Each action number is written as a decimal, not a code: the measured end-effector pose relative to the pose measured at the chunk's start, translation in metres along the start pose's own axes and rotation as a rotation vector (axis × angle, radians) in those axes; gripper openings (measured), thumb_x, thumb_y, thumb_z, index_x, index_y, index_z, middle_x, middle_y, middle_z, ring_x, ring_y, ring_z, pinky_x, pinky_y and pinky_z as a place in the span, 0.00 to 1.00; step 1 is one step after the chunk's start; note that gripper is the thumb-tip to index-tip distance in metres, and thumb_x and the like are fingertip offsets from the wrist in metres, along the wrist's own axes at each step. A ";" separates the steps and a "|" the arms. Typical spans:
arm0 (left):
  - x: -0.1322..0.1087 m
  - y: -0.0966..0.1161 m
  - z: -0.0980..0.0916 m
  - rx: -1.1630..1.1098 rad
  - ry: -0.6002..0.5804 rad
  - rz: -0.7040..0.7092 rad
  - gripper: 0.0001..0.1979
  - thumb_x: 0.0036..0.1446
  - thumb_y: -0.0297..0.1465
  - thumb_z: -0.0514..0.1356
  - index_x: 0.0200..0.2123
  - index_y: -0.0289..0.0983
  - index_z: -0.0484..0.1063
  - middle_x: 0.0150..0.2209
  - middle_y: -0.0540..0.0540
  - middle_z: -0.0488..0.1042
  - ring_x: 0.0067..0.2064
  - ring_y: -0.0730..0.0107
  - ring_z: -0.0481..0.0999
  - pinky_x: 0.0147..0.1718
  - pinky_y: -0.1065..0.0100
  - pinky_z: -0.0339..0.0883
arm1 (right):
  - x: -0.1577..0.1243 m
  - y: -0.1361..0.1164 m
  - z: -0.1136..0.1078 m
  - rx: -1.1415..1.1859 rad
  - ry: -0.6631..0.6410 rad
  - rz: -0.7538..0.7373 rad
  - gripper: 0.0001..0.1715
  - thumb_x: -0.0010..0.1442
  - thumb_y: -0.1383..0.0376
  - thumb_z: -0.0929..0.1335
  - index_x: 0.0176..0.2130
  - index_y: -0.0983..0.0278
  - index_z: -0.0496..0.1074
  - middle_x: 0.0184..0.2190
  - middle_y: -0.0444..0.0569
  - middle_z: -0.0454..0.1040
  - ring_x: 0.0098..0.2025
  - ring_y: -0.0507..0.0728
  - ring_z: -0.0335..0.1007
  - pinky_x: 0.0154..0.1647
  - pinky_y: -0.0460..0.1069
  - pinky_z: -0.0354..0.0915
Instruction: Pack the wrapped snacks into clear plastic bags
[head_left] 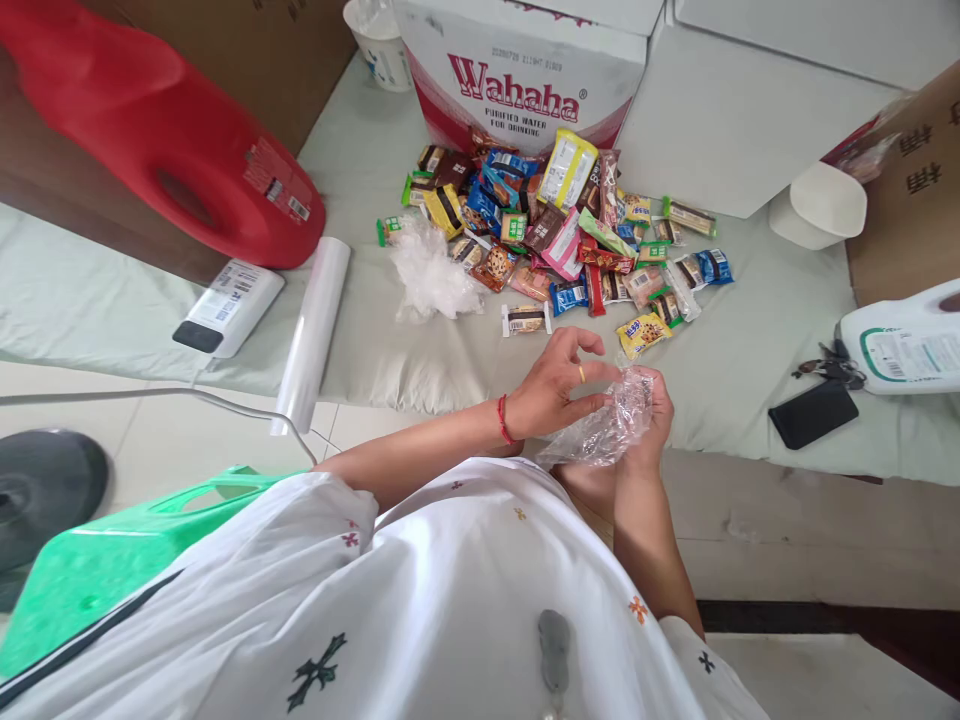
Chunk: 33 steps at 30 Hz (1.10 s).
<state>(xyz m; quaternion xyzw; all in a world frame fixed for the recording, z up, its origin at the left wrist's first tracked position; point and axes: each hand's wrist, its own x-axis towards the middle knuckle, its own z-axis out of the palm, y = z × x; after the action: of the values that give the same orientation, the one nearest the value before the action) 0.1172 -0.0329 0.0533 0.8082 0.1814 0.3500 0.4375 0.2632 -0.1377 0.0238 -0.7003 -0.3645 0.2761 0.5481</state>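
My right hand (649, 418) is closed around a crumpled clear plastic bag (611, 430), held above my lap close to the edge of the covered surface. My left hand (561, 385), with a red string bracelet and a gold ring, meets the bag's upper left side. Its thumb and a ringed finger pinch at the film, while the index finger is bent and raised. Just beyond my hands lies a pile of small wrapped snacks (540, 230) in many colours. The nearest ones are a yellow cookie packet (643, 335) and a clear-wrapped snack (526, 319).
Crumpled clear bags (435, 268) lie left of the pile. A Wahaha carton (525, 85) stands behind it. At left are a red jug (187, 150), a white power bank (229, 308) and a plastic roll (311, 335). A black phone (813, 414) and keys lie at right.
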 end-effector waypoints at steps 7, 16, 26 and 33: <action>0.011 -0.012 0.000 0.195 -0.070 0.191 0.09 0.67 0.37 0.62 0.45 0.49 0.83 0.64 0.43 0.67 0.70 0.50 0.59 0.67 0.43 0.58 | -0.009 -0.004 -0.009 0.070 0.073 -0.007 0.13 0.61 0.56 0.72 0.42 0.60 0.73 0.33 0.42 0.72 0.34 0.53 0.68 0.37 0.48 0.66; 0.007 -0.014 -0.007 -0.108 -0.071 0.083 0.12 0.67 0.42 0.61 0.38 0.42 0.81 0.59 0.39 0.74 0.69 0.51 0.64 0.68 0.44 0.56 | 0.005 -0.008 -0.046 -0.168 -0.094 -0.422 0.07 0.63 0.60 0.72 0.42 0.55 0.81 0.63 0.51 0.65 0.55 0.60 0.69 0.57 0.61 0.70; 0.004 -0.008 -0.010 -1.066 0.020 -0.403 0.16 0.60 0.43 0.69 0.40 0.41 0.68 0.29 0.54 0.73 0.37 0.66 0.82 0.50 0.56 0.74 | 0.014 -0.024 -0.059 0.375 -0.147 -0.183 0.20 0.60 0.49 0.74 0.30 0.58 0.67 0.36 0.45 0.74 0.40 0.58 0.75 0.50 0.60 0.73; 0.019 -0.016 -0.016 -0.951 0.240 -0.551 0.26 0.55 0.49 0.71 0.41 0.42 0.61 0.28 0.59 0.65 0.26 0.78 0.73 0.22 0.78 0.60 | 0.035 -0.035 -0.044 0.371 -0.029 -0.122 0.20 0.61 0.50 0.76 0.35 0.58 0.68 0.24 0.36 0.65 0.27 0.50 0.66 0.38 0.49 0.74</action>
<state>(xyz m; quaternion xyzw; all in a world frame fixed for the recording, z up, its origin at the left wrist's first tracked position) 0.1191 -0.0031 0.0537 0.3992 0.2565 0.3556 0.8052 0.3106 -0.1296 0.0693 -0.5600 -0.3569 0.3148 0.6781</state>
